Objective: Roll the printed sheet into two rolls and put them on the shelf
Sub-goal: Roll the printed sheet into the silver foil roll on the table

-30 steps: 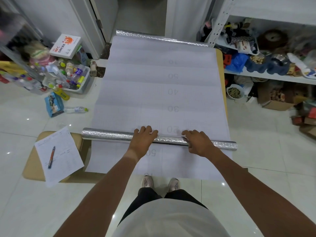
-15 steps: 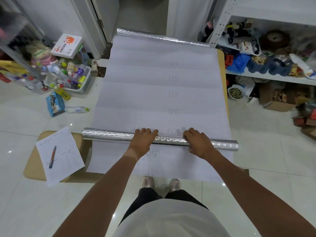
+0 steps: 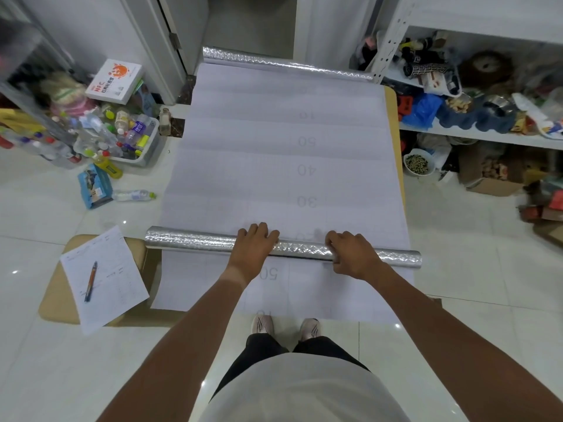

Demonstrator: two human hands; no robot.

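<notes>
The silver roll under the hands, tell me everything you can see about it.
The near silver roll is a long, thin tube with a shiny, embossed, foil-like surface. It lies crosswise on the white printed sheet, which shows faint numbers and covers a tan table. Its left end juts past the sheet's edge. The left hand and right hand rest on its middle, fingers curled over the top. A second silver roll lies at the sheet's far end.

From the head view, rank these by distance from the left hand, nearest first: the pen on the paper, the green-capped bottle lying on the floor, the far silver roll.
From the left hand:
1. Green-capped bottle, on the floor, up-left.
2. Pen, on the paper, far left.
3. Far silver roll, at the sheet's far end.
Bottle and pen are nearly tied.
</notes>
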